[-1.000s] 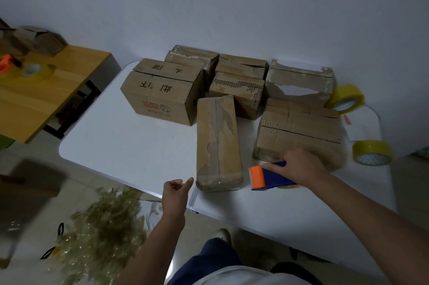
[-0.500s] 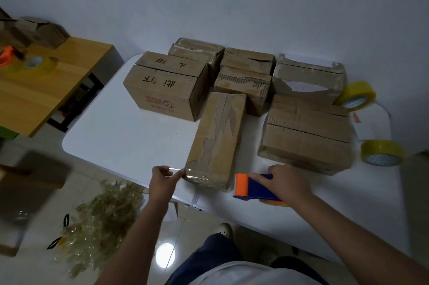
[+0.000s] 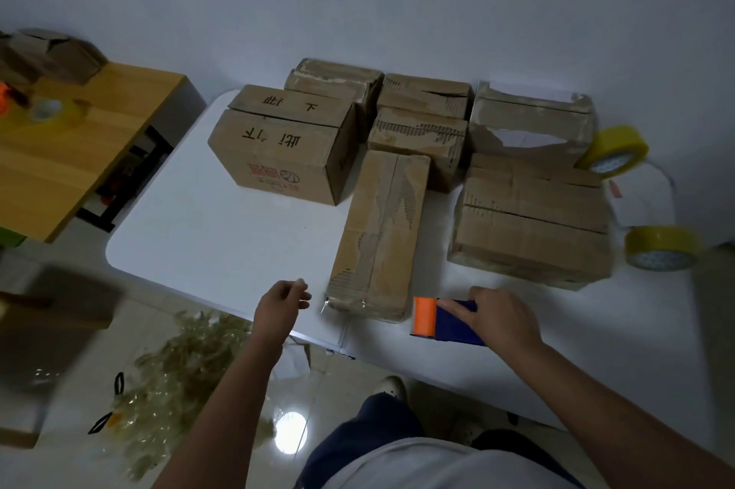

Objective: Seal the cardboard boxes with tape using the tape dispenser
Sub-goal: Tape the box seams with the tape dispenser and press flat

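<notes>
Right hand (image 3: 499,319) gripping the blue-and-orange tape dispenser (image 3: 445,318) on the white table (image 3: 207,242), I hold it just right of the near end of a long narrow cardboard box (image 3: 380,236), its orange end toward that box. My left hand (image 3: 280,303) hangs over the table's front edge just left of the same box, apart from it, fingers curled with something small and pale pinched at the fingertips; what it is I cannot tell. A shiny strip of clear tape (image 3: 344,305) shows across the box's near end. Behind it stand a large box with printed characters (image 3: 284,148), several smaller worn boxes (image 3: 421,128) and a wide flat box (image 3: 529,224) at right. Two yellow tape rolls (image 3: 662,250) sit by the table's right edge. A heap of crumpled clear tape (image 3: 179,377) lies on the floor below my left arm, beside a wooden table (image 3: 79,154) at left.
</notes>
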